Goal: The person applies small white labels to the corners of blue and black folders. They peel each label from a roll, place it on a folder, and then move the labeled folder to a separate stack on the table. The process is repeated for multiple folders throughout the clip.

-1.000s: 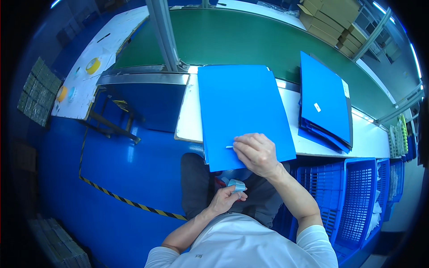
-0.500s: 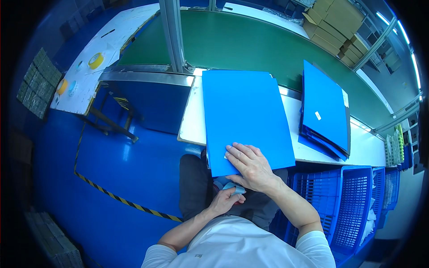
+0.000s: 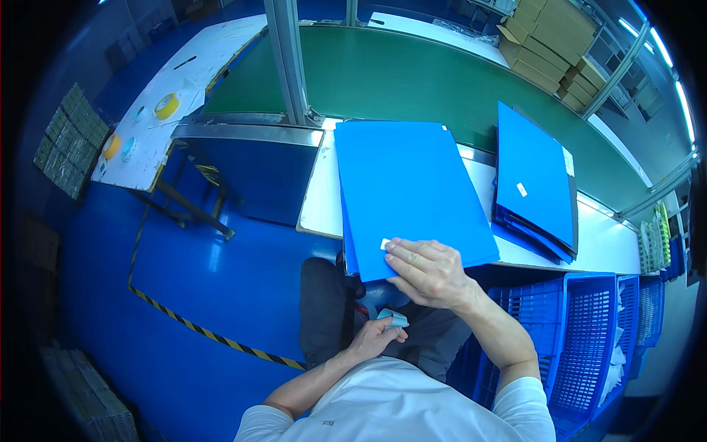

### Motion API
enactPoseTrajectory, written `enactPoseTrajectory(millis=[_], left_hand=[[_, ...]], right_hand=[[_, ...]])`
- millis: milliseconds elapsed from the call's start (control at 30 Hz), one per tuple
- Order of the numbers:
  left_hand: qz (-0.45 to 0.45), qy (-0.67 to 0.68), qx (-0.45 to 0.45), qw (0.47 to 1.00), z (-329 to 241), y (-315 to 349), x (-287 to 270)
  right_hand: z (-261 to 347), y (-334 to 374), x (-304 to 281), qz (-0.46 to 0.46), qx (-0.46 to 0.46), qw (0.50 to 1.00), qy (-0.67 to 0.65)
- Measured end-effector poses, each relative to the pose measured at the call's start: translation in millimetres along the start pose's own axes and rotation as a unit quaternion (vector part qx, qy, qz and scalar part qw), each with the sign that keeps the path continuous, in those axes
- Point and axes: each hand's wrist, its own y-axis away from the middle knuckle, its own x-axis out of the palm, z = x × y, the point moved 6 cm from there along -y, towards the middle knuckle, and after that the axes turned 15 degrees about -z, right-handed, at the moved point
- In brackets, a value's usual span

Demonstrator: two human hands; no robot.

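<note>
A blue sheet [image 3: 412,191] lies on top of a stack of similar sheets, its near end jutting past the white bench edge. My right hand [image 3: 431,274] grips its near edge, fingers together on top and thumb at the rim. At the fingertips sits a small white label [image 3: 385,244]. Down by my lap, my left hand [image 3: 374,339] is closed around a light-blue curled strip or small roll [image 3: 395,318]; its exact kind is unclear. To the right, a second stack of blue sheets [image 3: 534,180] rests at an angle, with a white label on its top sheet.
Beyond the white bench [image 3: 315,199] runs a green surface [image 3: 390,74] with a metal post [image 3: 286,62] at its left. Blue plastic crates [image 3: 589,346] stand at my right. Tape rolls [image 3: 166,107] lie on the left table [image 3: 158,81]. Cardboard boxes [image 3: 549,40] are piled behind.
The top blue sheet has turned and slid right at its near end, baring sheets below along the left. My right hand moved right with it. The left hand shifted slightly right, still holding the light-blue strip.
</note>
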Motion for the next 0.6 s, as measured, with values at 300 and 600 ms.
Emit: enactPoseTrajectory(millis=[300, 600], left_hand=[[0.007, -0.006, 0.016, 1.000, 7, 2, 3], [-0.020, 0.049, -0.004, 0.999, 23, 3, -10]], right_hand=[[14, 1, 9, 0.021, -0.002, 1.000, 0.002], [-19, -35, -98, -0.289, 0.028, 0.950, 0.117]])
